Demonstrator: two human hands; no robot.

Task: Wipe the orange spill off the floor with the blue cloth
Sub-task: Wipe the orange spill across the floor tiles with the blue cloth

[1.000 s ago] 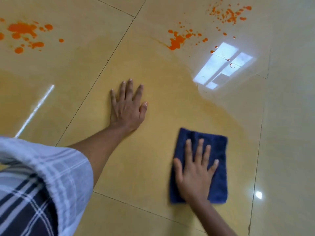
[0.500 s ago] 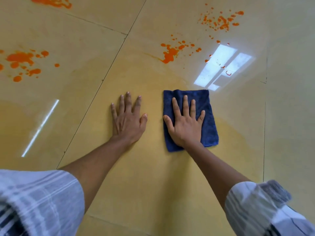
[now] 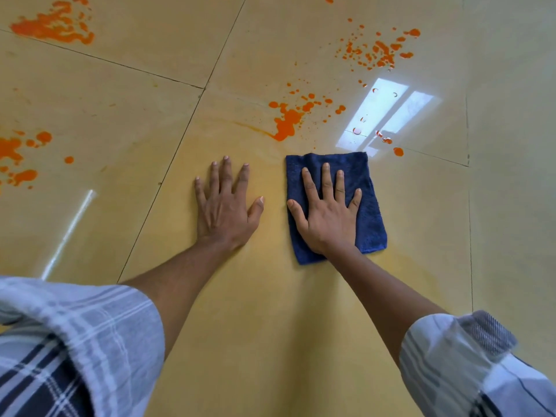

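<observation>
Floor point(image 3: 391, 281): glossy beige tile w/ dark grout lines; a yellowish film covers the tile under both hands.

Right hand point(image 3: 328, 218): flat, palm down, fingers spread apart, pressed on top of blue cloth point(image 3: 368, 206). Not clamped on it; no fold gripped, contact by palm and fingers only.

Blue cloth: folded to approx. rectangular pad, lying flat on floor, right of centre in head view. Far edge sits just short of nearest orange spill patch point(image 3: 285, 121); cloth and patch are near but apart. One stray orange drop point(image 3: 398, 151) lies just beside cloth's far right corner, not touching.

Left hand point(image 3: 225, 206): flat on bare floor, palm down, fingers splayed, holding nothing. Thumb tip is near cloth's left edge, w/ a gap between.

Other spill areas:
- scattered droplets point(image 3: 379, 52), far right, well apart from cloth;
- large smear point(image 3: 54, 25), far left corner;
- blotch group point(image 3: 18, 158), left edge of view.

Window reflection point(image 3: 388, 112) shows as a bright patch on floor just beyond cloth, w/ a few drops inside it.

Both forearms bare; checked sleeves point(image 3: 75, 341) rolled up, left & right, at bottom of view.
</observation>
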